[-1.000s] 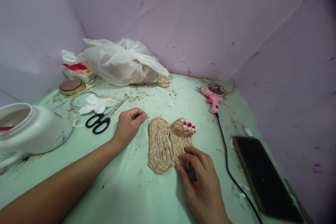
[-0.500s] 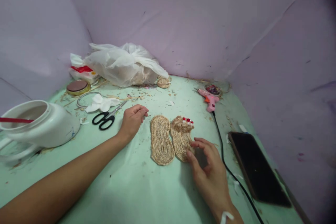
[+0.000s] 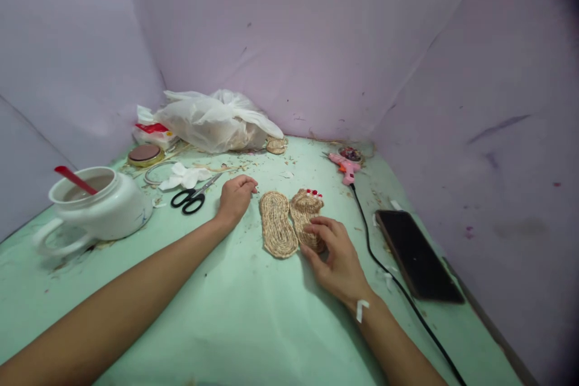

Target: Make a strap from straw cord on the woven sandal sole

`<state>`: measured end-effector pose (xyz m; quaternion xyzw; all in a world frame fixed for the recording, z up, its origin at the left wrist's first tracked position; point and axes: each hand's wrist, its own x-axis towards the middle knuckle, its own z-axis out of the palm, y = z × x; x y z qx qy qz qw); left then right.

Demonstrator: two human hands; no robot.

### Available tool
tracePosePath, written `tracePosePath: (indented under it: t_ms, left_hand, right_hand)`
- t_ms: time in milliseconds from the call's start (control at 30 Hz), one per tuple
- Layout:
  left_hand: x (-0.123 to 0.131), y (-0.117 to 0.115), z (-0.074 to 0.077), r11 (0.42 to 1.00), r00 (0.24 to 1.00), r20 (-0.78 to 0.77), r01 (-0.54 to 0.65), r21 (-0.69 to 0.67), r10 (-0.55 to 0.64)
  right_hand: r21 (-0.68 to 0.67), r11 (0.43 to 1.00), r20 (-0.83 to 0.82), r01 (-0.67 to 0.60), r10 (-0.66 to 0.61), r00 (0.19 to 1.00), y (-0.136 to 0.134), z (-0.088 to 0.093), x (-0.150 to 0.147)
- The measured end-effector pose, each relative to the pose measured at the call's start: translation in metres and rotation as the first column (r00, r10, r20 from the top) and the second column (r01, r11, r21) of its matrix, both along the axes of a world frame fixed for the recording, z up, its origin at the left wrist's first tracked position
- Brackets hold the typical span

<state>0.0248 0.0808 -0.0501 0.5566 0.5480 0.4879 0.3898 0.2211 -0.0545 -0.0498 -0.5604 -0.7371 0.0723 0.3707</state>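
Observation:
Two small soles of coiled straw cord lie side by side on the pale green table. The left piece is a flat woven sole (image 3: 278, 226). The right piece is a woven slipper (image 3: 301, 217) with a toe strap trimmed with red and white beads (image 3: 315, 192). My right hand (image 3: 332, 259) is over the slipper's lower right part, thumb and fingers apart; I cannot tell whether the fingertips touch it. My left hand (image 3: 237, 198) rests on the table left of the soles, its fingers curled together. Whatever it may hold is hidden.
Black-handled scissors (image 3: 193, 198) lie left of my left hand, near crumpled white tissue (image 3: 184, 176). A white pot (image 3: 106, 208) stands far left. A pink glue gun (image 3: 346, 167), its black cord and a phone (image 3: 418, 256) lie right. A plastic bag (image 3: 217, 123) sits behind.
The view has shifted, showing more of the pot and right wall. My right hand has moved left, further over the beaded slipper. My left hand stays resting beside the soles.

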Motion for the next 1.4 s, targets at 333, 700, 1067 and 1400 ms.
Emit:
tracePosePath:
  t_ms: [333, 700, 1067, 1400]
  left_hand:
    - [-0.002, -0.01, 0.015, 0.993, 0.985, -0.168, 0.041, 0.112, -0.022]
    - [0.015, -0.044, 0.006, 0.829, 0.73, -0.679, 0.423, 0.365, -0.074]
    - [0.02, -0.027, -0.022, 0.754, 0.758, -0.651, 0.451, 0.477, -0.042]
    - [0.018, -0.018, -0.026, 0.773, 0.629, -0.777, 0.508, 0.381, -0.03]
  right_hand:
    - [0.012, 0.994, 0.12, 0.112, -0.112, 0.986, 0.047, -0.005, 0.005]
    - [-0.033, 0.88, 0.225, 0.473, -0.455, 0.862, 0.131, 0.052, 0.109]
    - [-0.143, 0.863, 0.535, 0.485, -0.345, 0.771, 0.284, 0.078, 0.116]
    - [-0.285, 0.768, 0.619, 0.574, -0.31, 0.722, 0.367, 0.019, 0.089]
